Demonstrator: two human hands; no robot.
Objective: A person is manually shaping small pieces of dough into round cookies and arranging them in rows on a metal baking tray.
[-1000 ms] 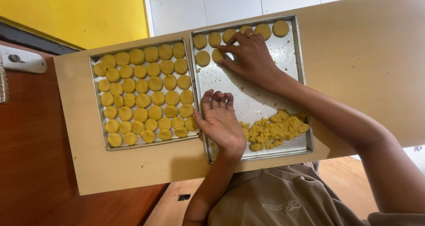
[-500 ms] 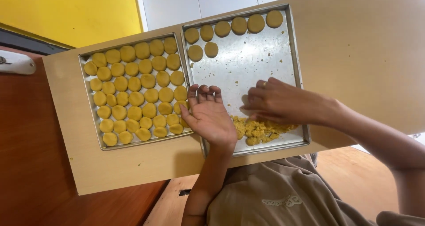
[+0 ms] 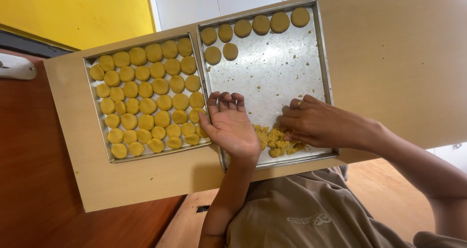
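Observation:
My left hand (image 3: 231, 126) lies palm up and open on the near left part of the right baking tray (image 3: 318, 58), with nothing in it. My right hand (image 3: 316, 124), a ring on one finger, has its curled fingers pinched into the crumbly yellow dough pile (image 3: 272, 140) at that tray's near edge. Several flattened dough rounds (image 3: 253, 26) line the tray's far edge, and two more rounds (image 3: 221, 53) sit below them at the left. The left baking tray (image 3: 99, 126) is packed with rows of dough rounds (image 3: 148, 97).
Both trays rest on a light wooden board (image 3: 399, 68) laid over a reddish-brown table (image 3: 34, 180). A yellow wall (image 3: 73, 9) and white panels lie beyond. A white object (image 3: 14, 65) sits at the far left. My grey shirt (image 3: 311, 214) fills the bottom.
My right hand has come back from the far row of rounds to the dough pile near me. My left hand stayed palm up beside it.

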